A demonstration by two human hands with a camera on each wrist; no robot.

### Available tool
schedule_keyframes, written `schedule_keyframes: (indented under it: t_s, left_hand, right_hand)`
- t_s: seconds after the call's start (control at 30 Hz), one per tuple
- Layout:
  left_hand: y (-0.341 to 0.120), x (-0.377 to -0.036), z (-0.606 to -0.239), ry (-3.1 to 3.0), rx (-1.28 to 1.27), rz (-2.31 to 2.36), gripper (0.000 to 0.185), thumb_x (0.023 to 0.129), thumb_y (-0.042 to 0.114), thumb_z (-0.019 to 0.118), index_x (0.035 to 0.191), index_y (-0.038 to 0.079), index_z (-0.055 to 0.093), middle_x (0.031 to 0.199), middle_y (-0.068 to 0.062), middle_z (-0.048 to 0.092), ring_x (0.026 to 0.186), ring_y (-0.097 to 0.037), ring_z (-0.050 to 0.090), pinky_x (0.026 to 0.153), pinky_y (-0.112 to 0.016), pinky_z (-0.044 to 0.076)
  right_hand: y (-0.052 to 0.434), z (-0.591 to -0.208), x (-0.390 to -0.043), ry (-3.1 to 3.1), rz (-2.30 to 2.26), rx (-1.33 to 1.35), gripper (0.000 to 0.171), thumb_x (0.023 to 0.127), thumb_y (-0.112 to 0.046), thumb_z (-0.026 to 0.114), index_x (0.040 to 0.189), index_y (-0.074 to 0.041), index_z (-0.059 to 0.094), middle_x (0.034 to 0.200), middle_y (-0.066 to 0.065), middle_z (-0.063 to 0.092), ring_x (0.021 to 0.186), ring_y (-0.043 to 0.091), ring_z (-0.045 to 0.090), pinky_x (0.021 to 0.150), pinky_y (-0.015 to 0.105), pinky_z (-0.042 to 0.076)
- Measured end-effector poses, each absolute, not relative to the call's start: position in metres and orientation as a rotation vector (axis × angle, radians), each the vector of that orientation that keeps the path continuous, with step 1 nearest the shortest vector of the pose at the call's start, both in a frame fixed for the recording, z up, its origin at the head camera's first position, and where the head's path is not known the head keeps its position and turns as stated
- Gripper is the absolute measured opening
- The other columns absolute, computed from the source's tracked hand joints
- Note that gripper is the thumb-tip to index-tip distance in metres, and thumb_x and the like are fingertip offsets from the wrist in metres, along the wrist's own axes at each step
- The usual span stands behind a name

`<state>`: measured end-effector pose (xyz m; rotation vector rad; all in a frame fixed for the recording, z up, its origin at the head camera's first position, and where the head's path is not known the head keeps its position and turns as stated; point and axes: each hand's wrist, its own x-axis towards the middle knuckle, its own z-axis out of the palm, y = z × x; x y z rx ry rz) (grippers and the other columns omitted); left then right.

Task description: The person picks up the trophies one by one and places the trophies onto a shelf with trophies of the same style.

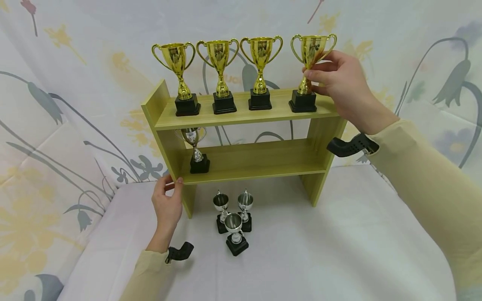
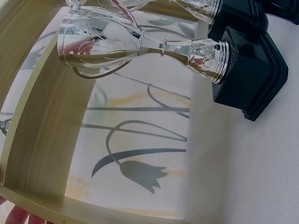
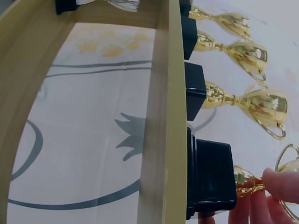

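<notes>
At the right end of the top board, my right hand (image 1: 344, 83) pinches a gold trophy cup (image 1: 311, 48) by its stem, thumb in front and fingers behind. Its black base (image 3: 212, 175) sits on the board in the right wrist view. My left hand (image 1: 168, 209) grips the lower left side of the wooden shelf (image 1: 244, 161), thumb on the front edge; fingertips (image 2: 18, 217) show past the side panel in the left wrist view. Left of the held cup, several gold trophies (image 1: 260, 50) stand in a row. A silver trophy (image 1: 198, 156) stands on the middle board's left end.
Three small silver trophies (image 1: 234, 223) stand close together on the white cloth-covered table (image 1: 301, 255), in front of and below the shelf. One silver trophy (image 2: 103, 39) looms large in the left wrist view. A floral curtain (image 1: 113, 83) hangs behind the shelf.
</notes>
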<state>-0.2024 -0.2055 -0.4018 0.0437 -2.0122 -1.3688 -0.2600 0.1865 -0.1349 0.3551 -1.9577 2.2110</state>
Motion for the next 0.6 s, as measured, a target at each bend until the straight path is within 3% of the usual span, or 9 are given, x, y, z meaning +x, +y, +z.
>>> schedule_keyframes:
  t_s: [0.3, 0.6]
  left_hand:
    - [-0.205, -0.202, -0.399, -2.024, 0.044, -1.35, 0.03, 0.098, 0.022, 0.062, 0.117, -0.001, 0.063, 0.11, -0.015, 0.061, 0.099, -0.027, 0.058, 0.073, -0.026, 0.046]
    - [-0.205, -0.201, -0.4, -2.018, 0.044, -1.349, 0.029, 0.098, 0.02, 0.062, 0.118, -0.002, 0.063, 0.11, -0.016, 0.061, 0.099, -0.028, 0.057, 0.077, -0.032, 0.045]
  right_hand:
    - [0.185, -0.131, -0.266, -2.046, 2.175, 0.319, 0.037, 0.088, -0.001, 0.073, 0.12, -0.009, 0.058, 0.106, 0.007, 0.064, 0.102, 0.02, 0.064, 0.07, 0.025, 0.056]
    - [0.183, -0.129, -0.275, -2.088, 2.16, 0.284, 0.036, 0.088, -0.002, 0.073, 0.12, -0.009, 0.058, 0.105, 0.006, 0.064, 0.099, 0.019, 0.064, 0.069, 0.026, 0.055]
